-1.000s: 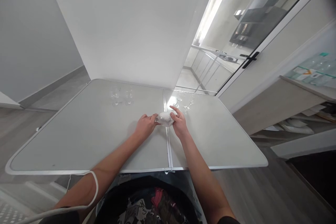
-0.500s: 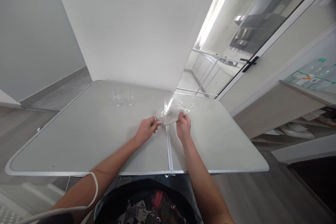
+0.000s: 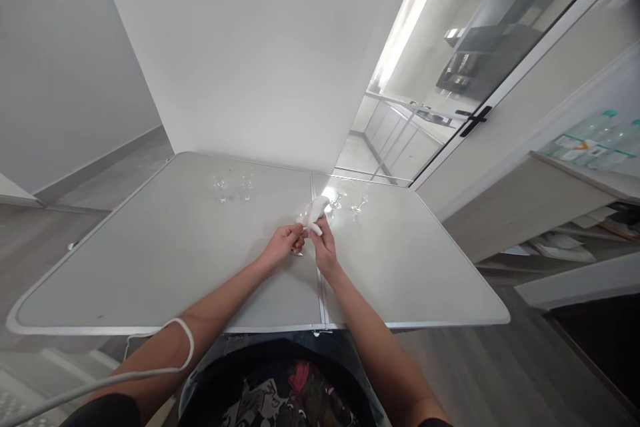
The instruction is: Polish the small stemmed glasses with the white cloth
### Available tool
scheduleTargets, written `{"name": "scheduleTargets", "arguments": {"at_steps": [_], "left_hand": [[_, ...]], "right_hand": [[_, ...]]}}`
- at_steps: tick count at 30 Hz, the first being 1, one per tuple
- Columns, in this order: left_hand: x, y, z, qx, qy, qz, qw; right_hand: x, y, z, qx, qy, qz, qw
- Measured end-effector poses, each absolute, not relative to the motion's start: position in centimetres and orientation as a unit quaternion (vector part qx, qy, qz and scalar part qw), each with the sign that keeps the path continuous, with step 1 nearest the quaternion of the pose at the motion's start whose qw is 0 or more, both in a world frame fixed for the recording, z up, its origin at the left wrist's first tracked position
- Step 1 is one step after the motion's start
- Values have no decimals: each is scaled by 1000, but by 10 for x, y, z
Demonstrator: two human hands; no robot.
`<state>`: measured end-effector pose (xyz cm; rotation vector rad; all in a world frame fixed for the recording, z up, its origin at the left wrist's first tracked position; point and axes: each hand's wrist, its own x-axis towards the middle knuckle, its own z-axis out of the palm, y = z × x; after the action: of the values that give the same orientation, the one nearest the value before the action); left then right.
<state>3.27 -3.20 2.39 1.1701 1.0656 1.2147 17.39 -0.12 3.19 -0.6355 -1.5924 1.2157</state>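
Observation:
Near the seam of the folding table (image 3: 165, 267), my left hand (image 3: 285, 245) is closed around a clear glass (image 3: 302, 217). The glass is largely hidden by my fingers and the cloth, and a thin shiny edge shows below the hand. My right hand (image 3: 326, 248) grips a bunched white cloth (image 3: 317, 209), pressed close against the glass. Just beyond my right hand stand two clear glasses, a nearer one (image 3: 358, 205) and another (image 3: 336, 200) beside it. Farther left, more clear glassware (image 3: 223, 187) is on the tabletop, its outlines faint.
A white wall panel (image 3: 260, 53) rises at the table's far edge. To the right are a glazed door with a black handle (image 3: 475, 120) and a shelf (image 3: 550, 207) bearing plastic bottles (image 3: 585, 140). A white cable (image 3: 187, 347) loops over my left forearm.
My right hand has moved left with the cloth, from beside the right-hand glasses to meet my left hand. The cloth, spread before, is now bunched upright. My left hand has barely shifted.

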Motion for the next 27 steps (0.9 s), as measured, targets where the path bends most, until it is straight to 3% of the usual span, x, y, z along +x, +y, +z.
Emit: {"name": "scheduleTargets", "arguments": {"at_steps": [4, 8, 12, 16, 18, 21, 27], "left_hand": [[31, -31, 13, 616, 531, 437, 384], [26, -32, 9, 720, 596, 301, 187], [22, -36, 10, 744, 600, 258, 138], [24, -41, 13, 789, 573, 210, 70], [27, -43, 15, 779, 574, 234, 92], [31, -43, 17, 736, 562, 319, 204], [35, -32, 10, 583, 489, 477, 440]], "right_hand": [[180, 2, 41, -219, -838, 262, 425], [184, 7, 51, -237, -873, 199, 377], [191, 16, 55, -306, -822, 302, 373], [206, 30, 53, -348, -659, 574, 339], [210, 35, 49, -337, -547, 671, 370], [204, 37, 41, -286, -434, 737, 432], [176, 23, 28, -247, -364, 720, 537]]}}
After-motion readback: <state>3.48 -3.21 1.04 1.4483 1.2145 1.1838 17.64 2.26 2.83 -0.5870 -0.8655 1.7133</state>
